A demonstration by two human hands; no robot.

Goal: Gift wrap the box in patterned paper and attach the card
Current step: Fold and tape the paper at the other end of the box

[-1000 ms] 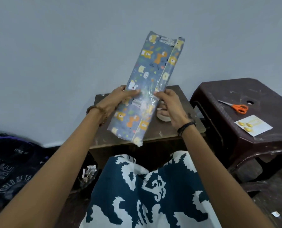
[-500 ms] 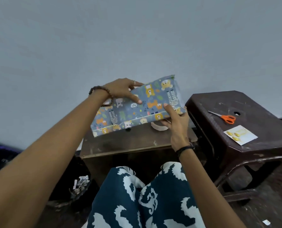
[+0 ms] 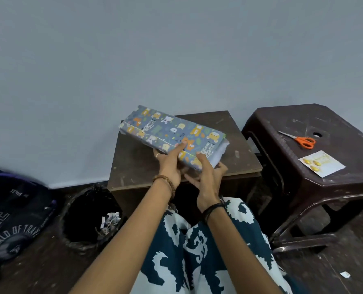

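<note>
Wrapped box (image 3: 173,134) held above the small table (image 3: 235,132), long and tilted. Left hand (image 3: 169,166) grips its near edge, forefinger pressed on the paper seam. Right hand (image 3: 208,177) clasps the near right end, thumb on top. Card (image 3: 321,166) and scissors (image 3: 301,140) lie on the stool (image 3: 346,124), right of the table.

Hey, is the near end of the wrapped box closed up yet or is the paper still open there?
Still open. At the wrapped box's near end, the paper sticks out loose past the box, unfolded, beside the right hand.
</note>
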